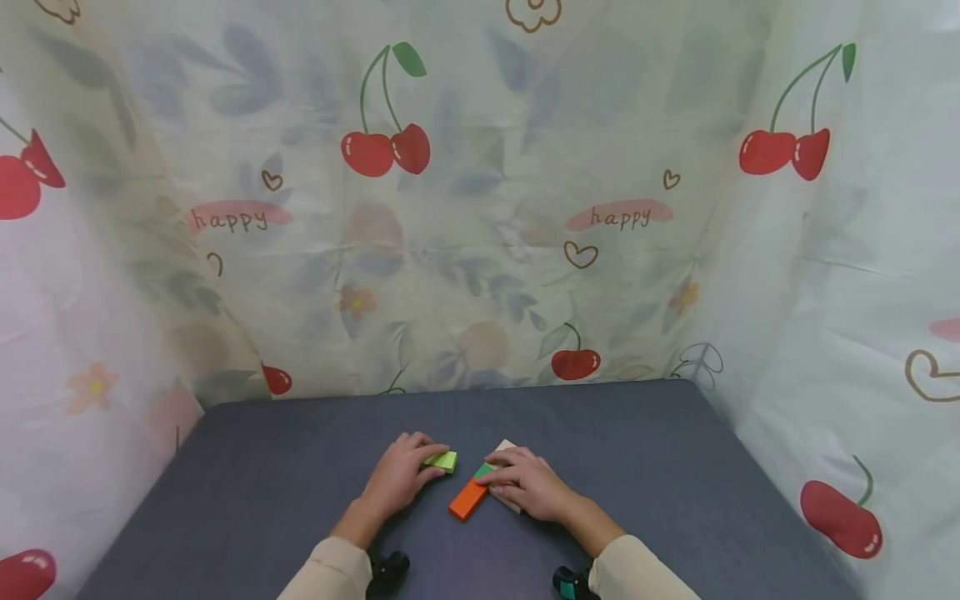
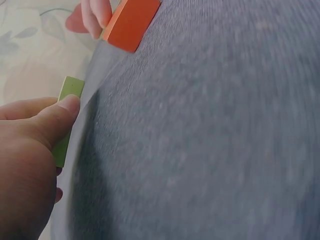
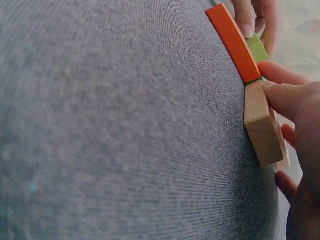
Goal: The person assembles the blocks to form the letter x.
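My left hand [image 1: 399,473] pinches a light green block [image 1: 448,461] between thumb and fingers. In the left wrist view that light green block [image 2: 62,150] shows on both sides of the thumb. Right of it, an orange block [image 1: 467,500] lies slanting on the table, its upper end against a green block [image 1: 483,472]. Thumb and index finger of my right hand [image 1: 534,485] grip the green block. Beneath that hand are pale wooden blocks, one with its end [image 1: 506,444] showing past the fingers; in the right wrist view a thick wooden block [image 3: 262,127] adjoins the orange one.
The dark grey tabletop [image 1: 300,483] extends around both hands. A curtain printed with cherries [image 1: 480,250] encloses the back and both sides. Black straps or devices [image 1: 388,573] sit at both wrists.
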A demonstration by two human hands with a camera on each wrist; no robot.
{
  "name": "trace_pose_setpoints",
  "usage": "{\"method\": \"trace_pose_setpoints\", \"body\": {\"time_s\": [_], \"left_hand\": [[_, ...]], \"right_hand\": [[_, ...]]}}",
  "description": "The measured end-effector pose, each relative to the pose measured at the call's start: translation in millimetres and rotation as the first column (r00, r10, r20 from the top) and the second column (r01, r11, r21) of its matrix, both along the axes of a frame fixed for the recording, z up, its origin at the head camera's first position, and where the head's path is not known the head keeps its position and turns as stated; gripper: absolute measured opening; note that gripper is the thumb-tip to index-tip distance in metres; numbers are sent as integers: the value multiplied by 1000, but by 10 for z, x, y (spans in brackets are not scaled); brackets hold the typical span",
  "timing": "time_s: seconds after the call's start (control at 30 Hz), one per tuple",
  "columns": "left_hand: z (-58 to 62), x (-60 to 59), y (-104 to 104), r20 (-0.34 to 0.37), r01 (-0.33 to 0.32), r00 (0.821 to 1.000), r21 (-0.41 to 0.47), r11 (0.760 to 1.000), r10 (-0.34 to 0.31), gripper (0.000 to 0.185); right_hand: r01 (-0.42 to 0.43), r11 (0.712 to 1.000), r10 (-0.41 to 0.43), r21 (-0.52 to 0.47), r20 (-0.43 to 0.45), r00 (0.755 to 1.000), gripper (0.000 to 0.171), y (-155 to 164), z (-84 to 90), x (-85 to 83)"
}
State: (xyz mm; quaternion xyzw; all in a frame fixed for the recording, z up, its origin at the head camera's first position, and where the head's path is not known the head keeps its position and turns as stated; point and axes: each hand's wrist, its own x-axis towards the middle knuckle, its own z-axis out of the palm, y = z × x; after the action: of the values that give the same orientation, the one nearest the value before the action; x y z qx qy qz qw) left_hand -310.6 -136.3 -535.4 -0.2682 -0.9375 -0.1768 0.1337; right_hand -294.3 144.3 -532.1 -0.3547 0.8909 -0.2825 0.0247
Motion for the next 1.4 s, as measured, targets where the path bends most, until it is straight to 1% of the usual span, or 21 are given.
{"method": "trace_pose_setpoints", "body": {"time_s": [0.13,0.3,0.43,0.6,1.03,1.23,1.4], "left_hand": [[-13,1,57,-18,21,1000,28,999,-21,35],[-29,10,118,-41,15,999,20,1000,-14,35],[-31,6,159,-35,-5,999,-8,1000,5,34],[-40,0,210,-22,-12,1000,-52,999,11,34],[-59,13,309,-26,-7,1000,-88,996,4,32],[-58,17,330,-15,-3,1000,-89,996,2,32],[-72,25,328,2,0,1000,-50,999,0,35]], "right_hand": [[-4,1000,4,-7,-2,1000,29,-1,5,4],[-4,1000,4,-3,-4,1000,29,-2,15,8],[-3,1000,3,1,-9,1000,29,-1,13,4],[-4,1000,4,-3,-10,1000,29,5,7,4],[-17,1000,17,-12,-30,999,29,6,9,12],[-21,999,20,-29,-33,999,29,4,15,11],[-20,1000,20,-21,-37,999,29,11,9,13]]}}
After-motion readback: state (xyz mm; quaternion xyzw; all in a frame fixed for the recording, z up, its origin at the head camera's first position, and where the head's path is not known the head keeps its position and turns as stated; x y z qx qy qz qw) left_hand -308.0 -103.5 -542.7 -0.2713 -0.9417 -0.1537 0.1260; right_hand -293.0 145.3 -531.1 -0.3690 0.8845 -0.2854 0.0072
